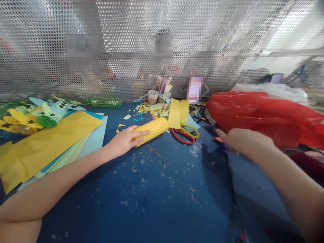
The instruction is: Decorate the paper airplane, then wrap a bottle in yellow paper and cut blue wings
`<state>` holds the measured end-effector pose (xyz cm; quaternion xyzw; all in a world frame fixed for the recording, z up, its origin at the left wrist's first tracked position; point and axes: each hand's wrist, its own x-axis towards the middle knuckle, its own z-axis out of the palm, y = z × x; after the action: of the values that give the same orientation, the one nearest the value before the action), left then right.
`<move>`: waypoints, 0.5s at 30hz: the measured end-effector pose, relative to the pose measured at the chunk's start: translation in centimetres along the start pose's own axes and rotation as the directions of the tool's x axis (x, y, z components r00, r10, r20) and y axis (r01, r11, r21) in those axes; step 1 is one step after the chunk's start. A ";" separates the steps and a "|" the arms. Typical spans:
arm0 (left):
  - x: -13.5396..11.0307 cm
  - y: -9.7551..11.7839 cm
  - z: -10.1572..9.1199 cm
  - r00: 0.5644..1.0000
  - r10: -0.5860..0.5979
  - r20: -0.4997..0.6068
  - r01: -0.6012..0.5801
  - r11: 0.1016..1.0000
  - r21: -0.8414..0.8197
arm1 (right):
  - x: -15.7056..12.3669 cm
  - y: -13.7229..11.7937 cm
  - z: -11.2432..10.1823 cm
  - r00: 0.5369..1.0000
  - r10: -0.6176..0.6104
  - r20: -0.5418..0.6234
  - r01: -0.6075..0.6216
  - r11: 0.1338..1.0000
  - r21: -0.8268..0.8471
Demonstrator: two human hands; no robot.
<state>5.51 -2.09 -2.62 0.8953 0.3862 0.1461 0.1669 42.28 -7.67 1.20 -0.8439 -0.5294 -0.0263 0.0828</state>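
On the blue table, my left hand (129,136) is closed around the near end of a yellow paper tube (154,130) that lies at a slant. To the right, my right hand (243,138) grips a blurred dark blue tool with an orange part, which looks like a glue gun (222,145). A black cord (234,192) runs down from it toward the table's near edge. Scissors with red and yellow handles (186,136) lie beyond the tube, partly beneath a folded yellow paper piece (174,113). A thin reddish strip (158,157) lies just nearer than the tube.
Coloured paper sheets (58,135) and paper airplanes (54,113) lie at left, near a green plastic bottle (105,102). Paper scraps (144,108), cups of sticks (152,97) and a phone (195,89) are at the back. A red plastic bag (265,114) fills the right. A perforated metal screen (126,30) stands behind.
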 end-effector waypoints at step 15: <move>0.1 0.7 0.0 0.999 0.035 0.008 -0.036 0.994 0.101 | 3.5 -11.5 5.4 0.491 -0.856 -0.162 0.765 0.335 0.550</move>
<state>6.01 -2.44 -2.35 0.9098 0.3766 0.1266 0.1196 33.28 1.23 -2.38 -0.4004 -0.8653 0.1569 0.2576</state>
